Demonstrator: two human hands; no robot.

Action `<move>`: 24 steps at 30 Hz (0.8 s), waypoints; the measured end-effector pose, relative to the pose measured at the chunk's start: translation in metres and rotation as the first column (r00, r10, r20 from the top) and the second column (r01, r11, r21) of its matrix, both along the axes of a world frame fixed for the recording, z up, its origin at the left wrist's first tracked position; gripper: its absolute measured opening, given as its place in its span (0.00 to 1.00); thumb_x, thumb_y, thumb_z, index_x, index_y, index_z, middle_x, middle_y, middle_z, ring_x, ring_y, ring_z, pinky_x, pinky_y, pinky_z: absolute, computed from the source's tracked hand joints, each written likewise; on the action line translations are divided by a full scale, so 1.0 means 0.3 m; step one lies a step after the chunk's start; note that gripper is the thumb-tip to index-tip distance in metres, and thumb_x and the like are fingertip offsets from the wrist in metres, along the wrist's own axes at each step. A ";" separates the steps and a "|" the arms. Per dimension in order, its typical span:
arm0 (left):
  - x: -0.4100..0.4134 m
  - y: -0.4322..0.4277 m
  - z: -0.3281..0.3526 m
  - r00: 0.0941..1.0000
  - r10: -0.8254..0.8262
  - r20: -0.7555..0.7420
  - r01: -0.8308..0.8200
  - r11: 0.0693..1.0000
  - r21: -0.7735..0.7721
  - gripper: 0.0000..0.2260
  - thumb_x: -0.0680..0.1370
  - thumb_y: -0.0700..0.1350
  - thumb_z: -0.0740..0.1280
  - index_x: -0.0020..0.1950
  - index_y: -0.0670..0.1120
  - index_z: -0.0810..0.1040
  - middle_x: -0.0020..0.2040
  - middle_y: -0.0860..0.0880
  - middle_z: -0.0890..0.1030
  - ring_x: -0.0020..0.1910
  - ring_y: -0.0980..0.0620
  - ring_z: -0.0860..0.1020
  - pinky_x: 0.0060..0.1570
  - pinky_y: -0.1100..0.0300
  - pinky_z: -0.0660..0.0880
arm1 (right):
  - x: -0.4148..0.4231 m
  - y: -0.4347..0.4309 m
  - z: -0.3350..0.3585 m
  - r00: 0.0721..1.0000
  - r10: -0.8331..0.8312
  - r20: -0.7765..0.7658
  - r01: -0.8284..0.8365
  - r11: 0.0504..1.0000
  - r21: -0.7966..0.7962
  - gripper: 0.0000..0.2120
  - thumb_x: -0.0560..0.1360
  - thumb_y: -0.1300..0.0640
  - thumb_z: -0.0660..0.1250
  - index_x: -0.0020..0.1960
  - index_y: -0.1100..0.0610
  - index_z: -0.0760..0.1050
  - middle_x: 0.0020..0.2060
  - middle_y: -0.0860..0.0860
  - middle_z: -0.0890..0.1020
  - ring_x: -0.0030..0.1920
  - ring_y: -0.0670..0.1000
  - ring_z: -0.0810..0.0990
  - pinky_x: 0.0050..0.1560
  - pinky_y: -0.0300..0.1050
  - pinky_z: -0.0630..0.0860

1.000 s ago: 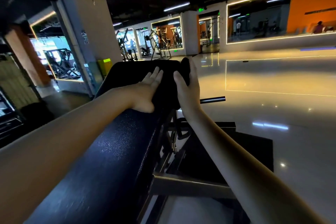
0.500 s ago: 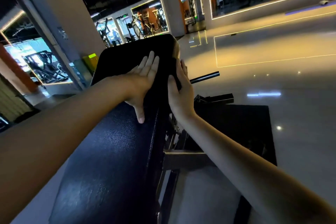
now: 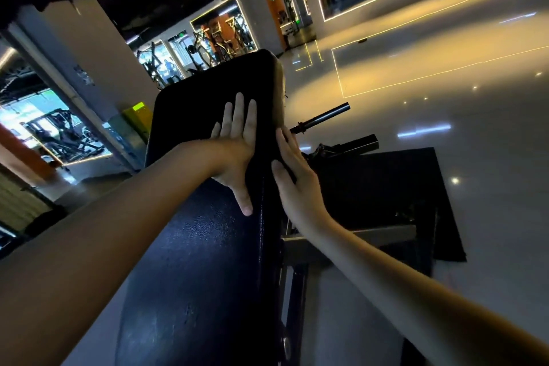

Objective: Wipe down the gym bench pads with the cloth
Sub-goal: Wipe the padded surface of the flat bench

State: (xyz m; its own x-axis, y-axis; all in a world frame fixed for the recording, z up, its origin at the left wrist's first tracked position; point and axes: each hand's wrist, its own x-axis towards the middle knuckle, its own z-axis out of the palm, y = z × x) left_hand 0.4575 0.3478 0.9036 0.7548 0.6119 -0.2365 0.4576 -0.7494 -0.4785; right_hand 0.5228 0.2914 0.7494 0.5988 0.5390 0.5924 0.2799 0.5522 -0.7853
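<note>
- Two flat hands are used: the left hand [image 3: 234, 151] is pressed palm down on the dark cloth [image 3: 202, 104], with straight fingers and a spread thumb. Nothing is gripped.
- The cloth is spread under and beyond the left fingers, over the far end of the bench pad [image 3: 202, 261], probably so that a wide strip is wiped.
- The right hand [image 3: 292, 172], also straight-fingered, is laid against the pad's side edge just beside the left hand, seemingly to keep the cloth flat there.

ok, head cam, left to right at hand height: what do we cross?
Yellow box → left hand → right hand → black bar → floor mat.
</note>
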 end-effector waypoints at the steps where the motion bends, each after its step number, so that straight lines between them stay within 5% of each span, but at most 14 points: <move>1: -0.001 0.000 -0.002 1.000 -0.005 0.002 0.005 1.000 0.000 0.77 0.52 0.62 0.82 0.61 0.44 0.14 0.65 0.39 0.15 0.68 0.38 0.21 0.76 0.40 0.40 | -0.018 -0.019 -0.027 1.000 0.027 0.009 -0.027 1.000 -0.001 0.25 0.80 0.53 0.56 0.76 0.52 0.58 0.77 0.47 0.56 0.77 0.45 0.49 0.77 0.54 0.52; 4: -0.004 0.002 -0.003 1.000 -0.017 0.006 0.017 1.000 -0.006 0.77 0.52 0.62 0.82 0.61 0.44 0.14 0.65 0.39 0.15 0.68 0.38 0.20 0.75 0.40 0.39 | 0.003 -0.047 0.006 0.996 0.069 -0.059 -0.067 0.997 0.044 0.23 0.80 0.57 0.57 0.75 0.54 0.60 0.76 0.48 0.58 0.76 0.44 0.53 0.77 0.51 0.53; 9: -0.006 0.008 -0.008 0.999 0.020 -0.028 -0.021 0.999 -0.040 0.74 0.52 0.62 0.82 0.49 0.49 0.10 0.61 0.40 0.13 0.68 0.39 0.20 0.76 0.42 0.39 | 0.200 0.040 0.277 0.981 -0.166 -0.103 0.175 0.981 0.086 0.22 0.79 0.61 0.58 0.73 0.62 0.64 0.73 0.53 0.65 0.72 0.44 0.63 0.65 0.24 0.59; 13: -0.009 0.016 -0.011 1.000 -0.003 0.013 0.004 0.998 -0.065 0.75 0.52 0.62 0.82 0.52 0.49 0.10 0.62 0.40 0.13 0.66 0.40 0.18 0.75 0.42 0.37 | 0.227 0.135 0.334 0.980 -0.198 -0.002 0.198 0.980 0.018 0.25 0.77 0.55 0.56 0.74 0.59 0.64 0.72 0.55 0.68 0.73 0.51 0.65 0.71 0.51 0.64; 18: -0.015 0.039 -0.022 0.996 -0.063 0.055 0.068 0.994 -0.081 0.77 0.50 0.63 0.82 0.55 0.51 0.10 0.64 0.41 0.14 0.66 0.41 0.17 0.74 0.40 0.36 | 0.051 0.044 0.105 0.976 -0.192 0.099 0.192 0.981 0.018 0.23 0.80 0.55 0.55 0.75 0.53 0.59 0.76 0.48 0.59 0.77 0.47 0.52 0.75 0.39 0.51; 24: -0.027 0.024 -0.013 0.993 -0.048 0.106 0.058 0.994 -0.088 0.78 0.51 0.62 0.82 0.64 0.49 0.14 0.67 0.43 0.15 0.68 0.42 0.19 0.75 0.40 0.35 | -0.054 -0.088 -0.004 0.995 0.098 -0.034 -0.096 0.994 0.057 0.23 0.80 0.57 0.58 0.74 0.51 0.61 0.75 0.46 0.60 0.76 0.44 0.54 0.76 0.50 0.54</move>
State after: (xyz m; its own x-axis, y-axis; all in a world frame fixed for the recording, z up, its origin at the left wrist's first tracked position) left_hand 0.4494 0.3551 0.8995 0.8088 0.5502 -0.2076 0.4599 -0.8119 -0.3597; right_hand 0.5067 0.2649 0.7482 0.5674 0.5623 0.6016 0.1947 0.6182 -0.7615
